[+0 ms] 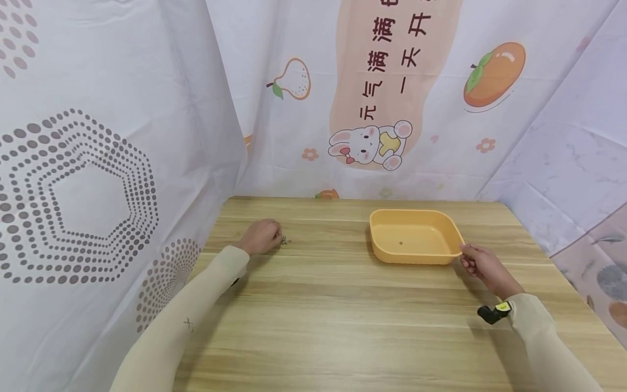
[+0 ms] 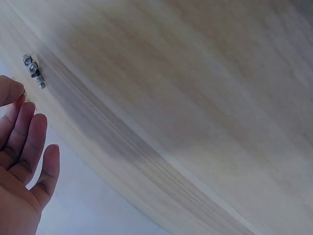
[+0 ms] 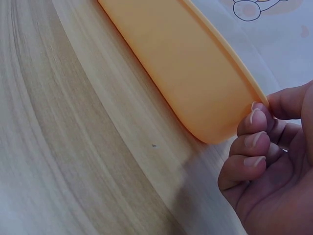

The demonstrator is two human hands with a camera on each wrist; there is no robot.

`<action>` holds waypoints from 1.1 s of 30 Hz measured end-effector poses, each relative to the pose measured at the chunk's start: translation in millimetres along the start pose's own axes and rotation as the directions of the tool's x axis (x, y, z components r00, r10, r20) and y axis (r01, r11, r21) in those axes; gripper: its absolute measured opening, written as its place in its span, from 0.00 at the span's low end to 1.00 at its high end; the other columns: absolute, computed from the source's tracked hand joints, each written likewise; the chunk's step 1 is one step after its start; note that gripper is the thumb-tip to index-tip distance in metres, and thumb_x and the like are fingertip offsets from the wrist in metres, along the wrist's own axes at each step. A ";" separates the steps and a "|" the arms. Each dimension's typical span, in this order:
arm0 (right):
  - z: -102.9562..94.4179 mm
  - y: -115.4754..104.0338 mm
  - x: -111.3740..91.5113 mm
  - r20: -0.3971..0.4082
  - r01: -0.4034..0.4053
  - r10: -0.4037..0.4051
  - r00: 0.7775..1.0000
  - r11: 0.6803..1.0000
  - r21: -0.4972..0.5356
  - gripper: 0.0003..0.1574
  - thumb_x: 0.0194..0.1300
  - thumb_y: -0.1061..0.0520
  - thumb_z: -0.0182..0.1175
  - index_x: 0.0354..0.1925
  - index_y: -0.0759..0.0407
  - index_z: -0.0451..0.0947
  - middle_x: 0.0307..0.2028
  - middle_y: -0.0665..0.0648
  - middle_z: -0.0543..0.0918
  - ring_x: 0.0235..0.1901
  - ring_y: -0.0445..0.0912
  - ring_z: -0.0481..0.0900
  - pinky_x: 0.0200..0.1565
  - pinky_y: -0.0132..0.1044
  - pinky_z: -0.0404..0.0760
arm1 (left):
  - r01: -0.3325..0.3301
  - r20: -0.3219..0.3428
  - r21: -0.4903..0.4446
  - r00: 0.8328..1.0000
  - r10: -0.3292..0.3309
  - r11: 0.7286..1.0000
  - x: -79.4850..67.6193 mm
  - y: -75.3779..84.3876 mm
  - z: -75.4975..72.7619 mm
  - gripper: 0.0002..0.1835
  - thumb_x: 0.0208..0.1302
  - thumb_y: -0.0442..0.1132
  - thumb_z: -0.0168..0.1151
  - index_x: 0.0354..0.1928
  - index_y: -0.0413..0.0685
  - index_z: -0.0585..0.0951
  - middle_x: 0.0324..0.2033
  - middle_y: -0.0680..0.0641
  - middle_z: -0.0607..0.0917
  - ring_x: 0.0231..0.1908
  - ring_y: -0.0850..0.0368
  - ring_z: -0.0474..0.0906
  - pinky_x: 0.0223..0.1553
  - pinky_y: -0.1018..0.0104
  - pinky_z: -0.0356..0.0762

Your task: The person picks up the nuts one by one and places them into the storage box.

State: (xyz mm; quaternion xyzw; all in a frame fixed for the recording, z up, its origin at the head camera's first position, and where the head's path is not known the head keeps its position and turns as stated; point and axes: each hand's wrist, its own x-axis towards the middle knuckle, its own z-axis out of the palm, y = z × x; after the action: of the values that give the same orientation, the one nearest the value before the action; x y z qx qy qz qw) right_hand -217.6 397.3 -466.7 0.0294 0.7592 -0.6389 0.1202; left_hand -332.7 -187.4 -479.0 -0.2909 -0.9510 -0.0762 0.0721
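Observation:
Several small silvery metal nuts (image 2: pixel 33 68) lie in a tight cluster on the tabletop, close to the fingertips of my left hand (image 1: pixel 263 236). In the left wrist view the thumb and index fingertip meet, while the other fingers (image 2: pixel 36 137) are loosely bent; I cannot tell whether a nut is between the tips. My right hand (image 1: pixel 485 265) pinches the near right corner of a yellow plastic tray (image 1: pixel 416 258), thumb at the rim and fingers curled below it. One small dark piece (image 1: pixel 400 243) lies on the tray's floor.
The wood-grain table (image 1: pixel 313 321) runs back to a hanging printed cloth (image 1: pixel 294 136) with fruit and a rabbit. Patterned cloth (image 1: pixel 98 196) also hangs along the left side, and pale sheeting (image 1: pixel 563 179) along the right. A tiny speck (image 3: pixel 154 145) lies beside the tray.

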 end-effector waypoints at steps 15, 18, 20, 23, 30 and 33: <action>0.1 1.2 0.2 -0.004 0.002 -0.002 1.000 1.000 0.014 0.22 0.76 0.50 0.43 0.31 0.67 0.65 0.22 0.50 0.70 0.20 0.39 0.66 0.23 0.32 0.69 | -0.010 -0.001 -0.003 1.000 0.010 1.000 3.9 2.2 0.9 0.06 0.63 0.40 0.58 0.33 0.49 0.82 0.30 0.53 0.80 0.30 0.60 0.75 0.31 0.65 0.76; -0.1 1.5 0.3 -0.004 0.003 -0.003 1.000 1.000 0.012 0.22 0.76 0.50 0.43 0.31 0.66 0.65 0.22 0.50 0.70 0.20 0.40 0.66 0.23 0.32 0.68 | -0.014 0.000 -0.012 1.000 0.014 1.000 5.0 3.7 -0.3 0.06 0.63 0.39 0.57 0.33 0.48 0.82 0.30 0.53 0.80 0.30 0.60 0.75 0.31 0.65 0.76; 0.1 1.5 0.2 -0.007 0.003 -0.003 1.000 1.000 0.012 0.22 0.76 0.50 0.43 0.31 0.66 0.65 0.22 0.50 0.70 0.20 0.40 0.66 0.23 0.32 0.68 | -0.017 -0.001 -0.011 1.000 0.017 1.000 5.6 5.2 -1.4 0.06 0.63 0.39 0.57 0.33 0.48 0.82 0.30 0.53 0.80 0.30 0.60 0.75 0.31 0.66 0.76; -0.1 1.7 0.4 -0.008 0.002 -0.002 1.000 1.000 0.009 0.22 0.76 0.49 0.43 0.31 0.66 0.65 0.22 0.50 0.70 0.20 0.40 0.66 0.23 0.33 0.68 | -0.018 0.003 -0.008 1.000 0.018 1.000 6.5 7.7 -3.6 0.05 0.63 0.39 0.58 0.33 0.48 0.82 0.30 0.53 0.80 0.30 0.60 0.75 0.31 0.65 0.76; 1.1 1.7 -0.4 -0.013 0.006 -0.006 1.000 1.000 0.013 0.22 0.76 0.50 0.43 0.30 0.66 0.65 0.22 0.50 0.70 0.20 0.39 0.66 0.22 0.32 0.68 | -0.023 0.007 0.001 1.000 0.023 1.000 8.8 12.7 -4.7 0.05 0.63 0.40 0.59 0.33 0.48 0.82 0.30 0.53 0.81 0.30 0.60 0.74 0.33 0.64 0.76; 2.3 0.9 -1.7 -0.008 0.009 -0.009 1.000 1.000 0.010 0.23 0.76 0.50 0.43 0.30 0.66 0.64 0.22 0.50 0.70 0.20 0.40 0.66 0.22 0.33 0.68 | -0.028 0.006 -0.002 1.000 0.028 1.000 9.4 14.7 -4.8 0.05 0.63 0.40 0.59 0.33 0.48 0.82 0.30 0.53 0.81 0.30 0.60 0.74 0.33 0.64 0.76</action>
State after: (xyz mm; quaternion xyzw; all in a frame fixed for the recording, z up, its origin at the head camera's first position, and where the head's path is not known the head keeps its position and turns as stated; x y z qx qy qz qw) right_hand -215.5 395.4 -467.6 0.0289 0.7567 -0.6431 0.1141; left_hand -331.6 -171.1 -471.1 -0.3043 -0.9470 -0.0752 0.0702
